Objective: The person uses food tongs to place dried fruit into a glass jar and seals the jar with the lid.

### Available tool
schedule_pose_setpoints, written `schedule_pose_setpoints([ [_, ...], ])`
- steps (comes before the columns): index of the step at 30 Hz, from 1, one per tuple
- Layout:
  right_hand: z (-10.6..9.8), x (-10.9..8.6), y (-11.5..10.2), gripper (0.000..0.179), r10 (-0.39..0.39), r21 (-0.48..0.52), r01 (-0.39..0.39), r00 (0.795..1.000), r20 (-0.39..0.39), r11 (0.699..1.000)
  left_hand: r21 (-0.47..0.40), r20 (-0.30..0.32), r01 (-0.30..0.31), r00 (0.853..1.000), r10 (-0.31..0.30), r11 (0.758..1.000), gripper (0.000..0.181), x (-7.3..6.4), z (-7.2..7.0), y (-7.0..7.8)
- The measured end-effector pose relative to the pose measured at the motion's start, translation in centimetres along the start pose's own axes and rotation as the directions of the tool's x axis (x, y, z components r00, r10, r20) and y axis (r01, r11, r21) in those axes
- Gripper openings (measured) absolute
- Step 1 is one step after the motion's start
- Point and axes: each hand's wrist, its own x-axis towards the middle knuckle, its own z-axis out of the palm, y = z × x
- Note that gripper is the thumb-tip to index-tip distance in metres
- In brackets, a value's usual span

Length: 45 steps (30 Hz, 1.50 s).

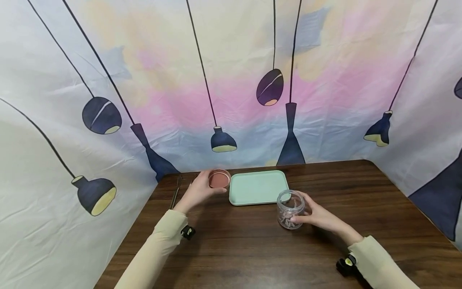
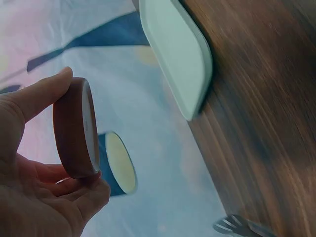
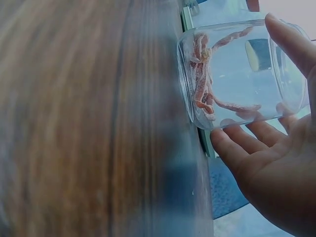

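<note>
My left hand (image 1: 202, 186) pinches a round reddish-brown lid (image 1: 219, 179) by its rim, between thumb and fingers. In the left wrist view the lid (image 2: 76, 128) is held on edge, clear of the table. With thumb and fingers around its side, my right hand (image 1: 319, 214) grips a clear jar (image 1: 290, 210). The jar is upright and its mouth is uncovered. Pale reddish, twisted strips (image 3: 202, 74) lie at its bottom, a few leaning up the wall. Whether the jar touches the table cannot be told. Behind and between the hands lies a mint-green tray (image 1: 258, 188).
A dark wooden table (image 1: 245, 253) carries everything. Left of my left hand lies a thin metal utensil (image 1: 175, 192); its slotted head (image 2: 232, 224) shows in the left wrist view. A cloth printed with hanging lamps (image 1: 245, 80) rises behind the table.
</note>
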Motion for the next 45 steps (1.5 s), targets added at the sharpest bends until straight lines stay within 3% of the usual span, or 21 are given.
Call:
schedule_pose_setpoints([
  [7, 0.7, 0.2, -0.2, 0.097, 0.000, 0.013, -0.001, 1.000, 0.027, 1.000, 0.038, 0.061, 0.009, 0.998, -0.011, 0.999, 0.097, -1.3, 0.6, 1.9],
  [14, 1.2, 0.6, -0.5, 0.098, 0.017, 0.001, -0.017, 1.000, 0.022, 1.000, 0.043, 0.116, -0.029, 0.993, 0.024, 0.999, 0.097, -2.5, 1.0, 3.4],
  [24, 1.8, 0.7, -0.6, 0.097, -0.015, 0.006, 0.014, 0.999, 0.034, 1.000, 0.074, 0.176, -0.092, 0.981, 0.078, 0.993, 0.097, -3.2, 1.9, 5.2],
  [30, 1.9, 0.7, -0.8, 0.097, -0.007, 0.011, 0.006, 1.000, 0.030, 1.000, 0.074, 0.220, -0.151, 0.967, 0.131, 0.986, 0.092, -3.4, 2.3, 6.5],
  [36, 2.1, 0.6, -0.8, 0.098, 0.016, 0.007, -0.016, 1.000, 0.021, 1.000, 0.087, 0.284, -0.179, 0.947, 0.148, 0.980, 0.092, -3.2, 3.1, 7.4],
  [45, 2.1, 0.6, -0.7, 0.098, 0.015, -0.001, -0.015, 1.000, 0.013, 1.000, 0.119, 0.330, -0.237, 0.925, 0.187, 0.964, 0.092, -2.7, 4.3, 8.7],
])
